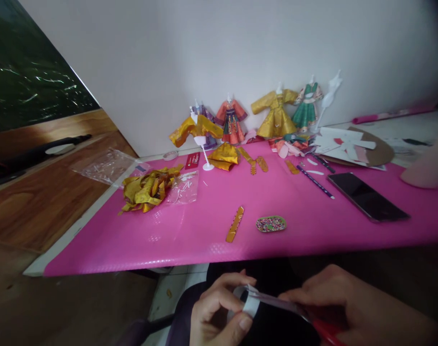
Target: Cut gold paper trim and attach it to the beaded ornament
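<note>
Below the table's front edge, my left hand [219, 307] pinches a white ring-shaped strip [253, 303] between thumb and fingers. It looks like a roll of tape, but I cannot be sure. My right hand [334, 298] is closed around red-handled scissors [327, 331]. Their blades point left, with the tips at the strip's upper edge. Whether the blades are parted there is too blurred to tell. On the pink tabletop beyond my hands lie a narrow gold fabric piece [235, 224] and a small speckled oval tin [271, 224].
Small dress forms in robes, such as a gold dress [276, 113], stand along the wall. Crumpled gold fabric [150, 187] lies left on the pink table cover [204, 235]. A phone [366, 196], a purple pencil [315, 181] and white paper pieces [343, 144] are at the right.
</note>
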`<state>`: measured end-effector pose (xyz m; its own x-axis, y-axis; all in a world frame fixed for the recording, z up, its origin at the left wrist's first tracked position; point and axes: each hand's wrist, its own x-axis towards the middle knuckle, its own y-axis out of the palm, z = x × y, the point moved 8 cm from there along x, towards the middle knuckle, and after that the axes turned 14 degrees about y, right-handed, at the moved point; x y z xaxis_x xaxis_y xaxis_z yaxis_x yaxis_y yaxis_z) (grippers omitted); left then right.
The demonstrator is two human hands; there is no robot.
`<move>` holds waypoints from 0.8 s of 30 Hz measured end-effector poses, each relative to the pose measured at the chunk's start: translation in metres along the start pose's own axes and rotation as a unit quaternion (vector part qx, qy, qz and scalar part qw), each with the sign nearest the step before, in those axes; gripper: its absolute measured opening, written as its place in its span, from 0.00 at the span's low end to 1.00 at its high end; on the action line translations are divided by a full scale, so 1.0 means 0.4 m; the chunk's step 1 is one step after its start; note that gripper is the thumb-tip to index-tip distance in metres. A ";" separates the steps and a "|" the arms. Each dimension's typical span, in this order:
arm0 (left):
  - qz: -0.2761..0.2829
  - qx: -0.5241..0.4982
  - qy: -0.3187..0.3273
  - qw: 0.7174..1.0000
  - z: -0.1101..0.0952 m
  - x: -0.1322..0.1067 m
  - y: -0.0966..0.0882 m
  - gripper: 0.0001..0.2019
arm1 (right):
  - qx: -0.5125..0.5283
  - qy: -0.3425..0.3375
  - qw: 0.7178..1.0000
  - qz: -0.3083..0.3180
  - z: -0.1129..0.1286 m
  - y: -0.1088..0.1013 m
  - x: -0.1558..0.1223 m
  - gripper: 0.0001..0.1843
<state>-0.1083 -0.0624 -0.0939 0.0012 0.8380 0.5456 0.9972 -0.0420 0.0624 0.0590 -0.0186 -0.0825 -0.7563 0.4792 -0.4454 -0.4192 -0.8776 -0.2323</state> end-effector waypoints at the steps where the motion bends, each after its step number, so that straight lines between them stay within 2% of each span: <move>1: 0.001 -0.003 0.000 1.000 0.000 0.001 0.002 0.02 | -0.001 -0.002 1.000 -0.002 0.002 0.000 -0.002 0.11; 15: 0.020 -0.021 0.024 0.999 0.003 0.000 0.016 0.04 | -0.011 -0.028 1.000 -0.003 0.003 0.005 -0.002 0.18; 20: 0.018 -0.029 0.026 0.999 -0.003 0.005 0.020 0.04 | -0.022 -0.032 0.999 -0.013 0.000 0.010 -0.004 0.16; 24: 0.016 -0.034 0.003 0.999 0.004 -0.002 0.017 0.03 | -0.048 -0.052 0.997 -0.032 0.012 0.002 -0.004 0.12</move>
<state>-0.1012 -0.0624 -0.0954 0.0318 0.8330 0.5524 0.9891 -0.1058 0.1026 0.0576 -0.0203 -0.0777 -0.7796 0.5290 -0.3352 -0.4226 -0.8394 -0.3418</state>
